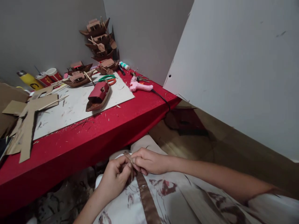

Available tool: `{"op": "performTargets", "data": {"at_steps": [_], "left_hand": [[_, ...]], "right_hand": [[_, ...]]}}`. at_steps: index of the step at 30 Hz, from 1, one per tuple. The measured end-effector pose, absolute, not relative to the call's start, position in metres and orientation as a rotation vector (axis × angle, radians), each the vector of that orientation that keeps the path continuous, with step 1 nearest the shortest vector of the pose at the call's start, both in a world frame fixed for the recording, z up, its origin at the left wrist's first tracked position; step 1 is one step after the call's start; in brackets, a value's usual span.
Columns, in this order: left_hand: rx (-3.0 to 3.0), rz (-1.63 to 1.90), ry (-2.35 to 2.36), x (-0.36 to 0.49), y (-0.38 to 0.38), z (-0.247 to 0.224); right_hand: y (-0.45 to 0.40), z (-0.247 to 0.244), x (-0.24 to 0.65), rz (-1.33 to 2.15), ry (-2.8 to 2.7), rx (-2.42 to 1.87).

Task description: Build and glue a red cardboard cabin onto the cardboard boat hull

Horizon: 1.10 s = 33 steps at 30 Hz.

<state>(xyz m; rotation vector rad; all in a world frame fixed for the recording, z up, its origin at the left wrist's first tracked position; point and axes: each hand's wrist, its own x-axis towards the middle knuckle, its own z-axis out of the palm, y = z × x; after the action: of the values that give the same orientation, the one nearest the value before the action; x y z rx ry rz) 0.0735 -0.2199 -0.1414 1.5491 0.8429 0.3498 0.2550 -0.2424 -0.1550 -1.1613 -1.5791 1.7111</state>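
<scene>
My left hand (116,175) and my right hand (149,161) meet over my lap, at the bottom middle of the view. Between the fingertips of both is a small brown piece (127,154), thin and strip-like, with a narrow stick-like part hanging below the fingers. Its exact shape is mostly hidden by the fingers. Both hands are pinched closed on it. Beyond them, on the table, a small wooden boat with a red roof (99,93) sits at the near edge of a white board (67,109).
The red-covered table (93,130) holds a pink glue gun (141,85) with a black cord, green-handled scissors (106,77), cardboard pieces (29,124), a yellow bottle (29,80) and paper cups (53,74). More boats are stacked (100,39) at the back. A white panel (233,71) stands at right.
</scene>
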Motion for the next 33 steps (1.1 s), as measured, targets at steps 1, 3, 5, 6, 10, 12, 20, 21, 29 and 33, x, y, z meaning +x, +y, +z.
{"op": "performTargets", "data": {"at_steps": [1,3,5,6,10,12,20,21,29,33], "left_hand": [[1.468,0.347,0.847,0.073,-0.218,-0.143],[1.335,0.341,0.86,0.073,-0.213,-0.145],[1.268,0.335,0.862,0.072,-0.207,-0.143],[1.259,0.329,0.855,0.072,-0.204,-0.141],[1.29,0.339,0.811,0.072,-0.187,-0.125],[1.325,0.375,0.794,0.071,-0.178,-0.114],[1.469,0.669,0.841,0.052,-0.139,-0.069],[1.465,0.706,0.838,0.051,-0.133,-0.065],[1.361,1.021,0.803,0.044,-0.068,-0.033],[1.278,0.987,0.712,0.039,-0.032,-0.022]], "right_hand": [[-0.242,-0.156,0.256,1.719,-1.525,-1.169],[-0.239,-0.156,0.258,1.703,-1.428,-1.19],[-0.236,-0.155,0.261,1.67,-1.36,-1.2],[-0.234,-0.153,0.262,1.655,-1.339,-1.198],[-0.221,-0.144,0.264,1.594,-1.324,-1.163],[-0.213,-0.134,0.264,1.549,-1.351,-1.13],[-0.165,-0.065,0.298,0.928,-1.612,-1.077],[-0.156,-0.058,0.305,0.868,-1.606,-1.105],[-0.069,-0.023,0.326,0.408,-1.712,-1.479],[-0.008,-0.018,0.319,0.175,-1.905,-1.618]]}}
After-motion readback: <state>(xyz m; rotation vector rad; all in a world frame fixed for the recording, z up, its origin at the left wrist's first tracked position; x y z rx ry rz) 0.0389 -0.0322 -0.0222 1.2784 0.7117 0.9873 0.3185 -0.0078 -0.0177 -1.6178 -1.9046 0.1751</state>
